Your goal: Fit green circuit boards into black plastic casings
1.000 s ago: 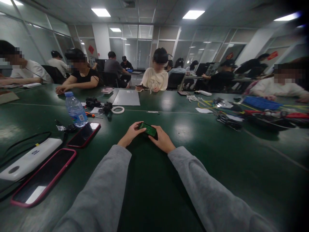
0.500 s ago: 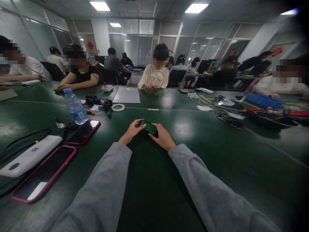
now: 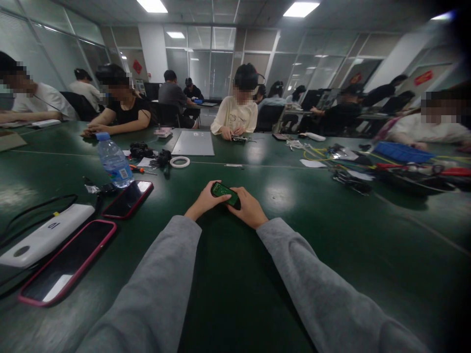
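A small green circuit board in a dark case sits between both of my hands, low over the dark green table. My left hand grips its left end, thumb lying on the top edge. My right hand holds the right end, fingers curled under it. Grey sleeves cover both forearms.
To my left lie two red-cased phones, a white power bank with black cables, and a water bottle. A tape ring, small dark parts and a grey laptop lie further off. Tools and cables clutter the right. Several people sit around the table.
My hands and the board have stayed almost in place. My left thumb has shifted onto the board's top edge. The view has tipped slightly, and the person opposite has lowered their hands.
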The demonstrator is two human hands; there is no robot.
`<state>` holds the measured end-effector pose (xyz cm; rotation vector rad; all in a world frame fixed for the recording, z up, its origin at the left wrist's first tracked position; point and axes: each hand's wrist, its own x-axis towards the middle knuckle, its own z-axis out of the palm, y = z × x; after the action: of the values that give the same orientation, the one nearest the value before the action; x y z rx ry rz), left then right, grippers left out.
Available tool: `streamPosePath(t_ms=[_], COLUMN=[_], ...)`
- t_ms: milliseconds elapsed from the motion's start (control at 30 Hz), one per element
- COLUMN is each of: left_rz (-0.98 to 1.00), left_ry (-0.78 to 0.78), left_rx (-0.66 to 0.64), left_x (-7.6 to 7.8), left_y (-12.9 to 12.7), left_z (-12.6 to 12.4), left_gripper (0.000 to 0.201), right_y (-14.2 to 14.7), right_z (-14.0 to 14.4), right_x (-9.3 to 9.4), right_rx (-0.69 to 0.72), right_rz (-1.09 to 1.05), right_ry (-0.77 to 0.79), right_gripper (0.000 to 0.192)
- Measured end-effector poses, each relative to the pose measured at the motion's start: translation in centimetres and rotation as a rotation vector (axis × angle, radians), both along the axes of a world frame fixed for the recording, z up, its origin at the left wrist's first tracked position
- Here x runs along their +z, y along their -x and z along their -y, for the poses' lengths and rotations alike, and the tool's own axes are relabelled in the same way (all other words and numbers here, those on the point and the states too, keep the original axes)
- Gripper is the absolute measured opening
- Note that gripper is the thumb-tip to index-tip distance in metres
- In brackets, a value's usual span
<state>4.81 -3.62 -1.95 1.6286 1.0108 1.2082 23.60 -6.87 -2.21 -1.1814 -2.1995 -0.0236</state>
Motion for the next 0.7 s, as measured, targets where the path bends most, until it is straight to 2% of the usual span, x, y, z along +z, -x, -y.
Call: streamPosePath(t_ms=[267,533,700], left_rz=[-0.080,-0.072,0.044], left_ry=[-0.035,-0.050,0.071], left_rx=[0.002,0.013,0.007], left_x=[-0.43,-0.03,0.32], left_y=[-0.02,-0.13,-0.03], left_z=[-0.34,0.01,0.02], left_gripper=[0.066,0.065,0.059], right_y=[-0.03,-0.02,-0.18], right_z=[0.03,0.00,-0.26], right_x=[-0.04,-0.12,-0.42], right_rx=[0.006,0.001,0.007], right_rz=[0.005,0.009,-0.072], right_ry=[-0.014,-0.013,0.013], right_gripper=[0.049,0.049,0.049])
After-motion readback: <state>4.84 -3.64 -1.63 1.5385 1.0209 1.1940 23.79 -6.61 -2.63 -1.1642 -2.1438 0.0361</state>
